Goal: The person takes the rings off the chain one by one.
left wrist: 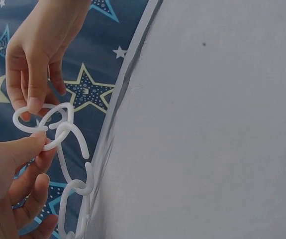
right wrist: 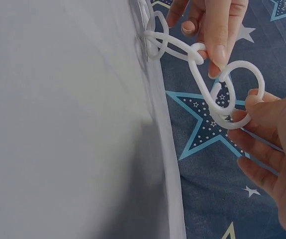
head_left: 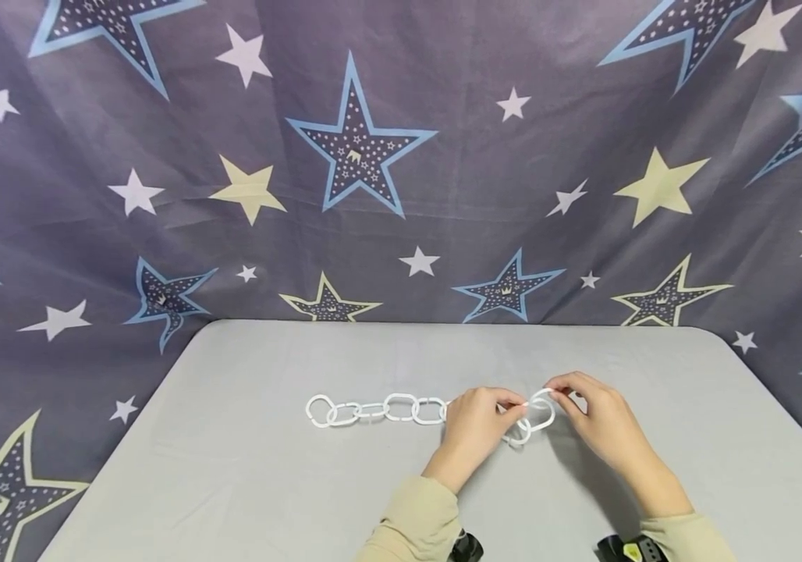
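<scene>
A chain of white plastic links (head_left: 401,396) runs across the grey table, its left part lying flat and its right end raised. My left hand (head_left: 474,425) pinches a link near that end between thumb and fingertips. With thumb and forefinger, my right hand (head_left: 605,421) holds the round end link (right wrist: 261,82). In the right wrist view this end link passes through the neighbouring long link (right wrist: 199,82), and a small gap shows in the ring near the left fingertips. Part of the chain is hidden behind my left hand in the head view.
The grey-covered table (head_left: 246,484) has its far edge against a dark curtain (head_left: 443,179) printed with stars. Black bands (head_left: 629,549) with devices sit at both wrists, beside the light sleeves (head_left: 415,519).
</scene>
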`<state>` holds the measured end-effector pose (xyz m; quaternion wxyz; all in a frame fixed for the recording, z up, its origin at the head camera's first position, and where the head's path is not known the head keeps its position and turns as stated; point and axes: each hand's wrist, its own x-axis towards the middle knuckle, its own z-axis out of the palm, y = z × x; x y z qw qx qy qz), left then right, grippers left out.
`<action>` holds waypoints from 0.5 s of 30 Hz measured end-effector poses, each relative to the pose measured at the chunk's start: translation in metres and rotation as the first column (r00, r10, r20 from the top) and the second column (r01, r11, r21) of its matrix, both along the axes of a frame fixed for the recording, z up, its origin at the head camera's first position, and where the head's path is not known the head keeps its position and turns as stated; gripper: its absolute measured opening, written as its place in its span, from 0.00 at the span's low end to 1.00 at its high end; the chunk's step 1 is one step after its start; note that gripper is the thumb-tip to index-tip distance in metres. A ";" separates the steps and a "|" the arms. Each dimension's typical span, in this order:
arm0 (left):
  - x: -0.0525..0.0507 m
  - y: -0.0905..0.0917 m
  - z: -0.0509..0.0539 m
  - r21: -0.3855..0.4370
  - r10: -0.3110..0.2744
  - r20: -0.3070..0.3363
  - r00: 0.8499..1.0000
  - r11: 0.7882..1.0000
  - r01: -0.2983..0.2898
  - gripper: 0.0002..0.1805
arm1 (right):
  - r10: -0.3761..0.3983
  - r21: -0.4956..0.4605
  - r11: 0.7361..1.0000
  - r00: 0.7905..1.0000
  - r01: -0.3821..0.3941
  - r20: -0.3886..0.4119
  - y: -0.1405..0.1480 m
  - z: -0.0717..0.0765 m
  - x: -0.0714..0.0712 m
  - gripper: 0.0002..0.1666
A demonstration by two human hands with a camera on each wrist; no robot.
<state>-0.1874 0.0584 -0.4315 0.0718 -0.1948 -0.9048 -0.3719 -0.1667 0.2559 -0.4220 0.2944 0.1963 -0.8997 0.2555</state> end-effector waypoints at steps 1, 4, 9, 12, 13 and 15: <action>0.000 0.000 0.000 -0.002 0.000 -0.004 1.000 1.000 0.000 0.05 | 0.002 0.000 1.000 1.000 -0.002 -0.004 0.000 0.000 0.000 0.15; 0.000 0.001 0.000 -0.005 -0.005 0.001 1.000 1.000 0.005 0.05 | 0.007 -0.001 1.000 1.000 -0.007 -0.017 -0.001 -0.001 0.000 0.15; 0.000 0.002 0.001 0.011 -0.019 0.003 1.000 1.000 0.019 0.06 | -0.002 -0.009 1.000 0.999 0.002 -0.032 -0.002 -0.002 0.000 0.15; 0.000 0.002 0.001 0.015 -0.024 0.012 1.000 1.000 0.024 0.07 | -0.003 -0.015 1.000 0.999 0.002 -0.037 -0.003 -0.003 -0.001 0.15; 0.000 0.002 0.001 0.014 -0.027 0.013 1.000 1.000 0.026 0.07 | -0.003 -0.016 1.000 0.999 0.003 -0.040 -0.003 -0.003 -0.001 0.15; 0.000 0.003 0.001 0.007 -0.032 0.009 0.999 0.999 0.032 0.07 | -0.004 -0.019 1.000 0.999 0.003 -0.044 -0.003 -0.002 -0.002 0.15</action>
